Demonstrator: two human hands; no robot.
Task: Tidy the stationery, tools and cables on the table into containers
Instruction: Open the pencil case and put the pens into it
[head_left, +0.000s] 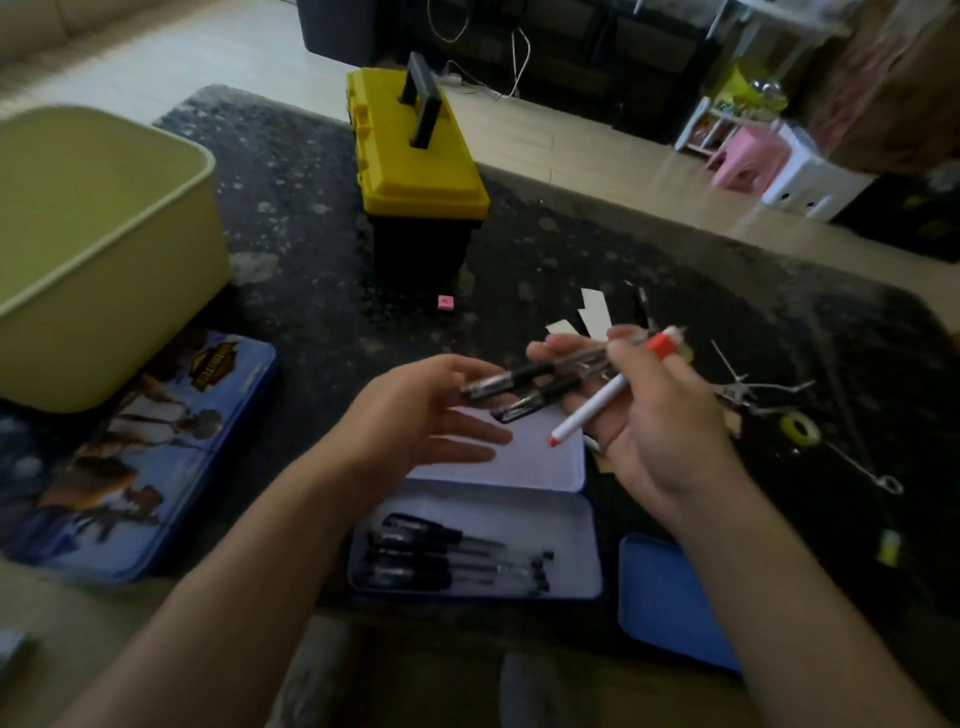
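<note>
My right hand (649, 415) grips a bundle of pens: two black gel pens (524, 387) and a white marker with a red cap (613, 387), held above the open pencil tin (571, 582). My left hand (426, 410) is open beside the pens' black ends, fingers relaxed; I cannot tell whether it touches them. Several black pens (447, 558) lie inside the tin's white tray. The tin's lid (530, 457) stands open behind it.
A yellow-lidded black toolbox (415, 171) stands at the back. A pale green tub (104, 249) is at the left, above a printed blue tin (130, 457). A pink eraser (445, 302), paper strips (592, 312), metal tools (753, 389), a tape roll (800, 428) and a blue lid (670, 603) lie around.
</note>
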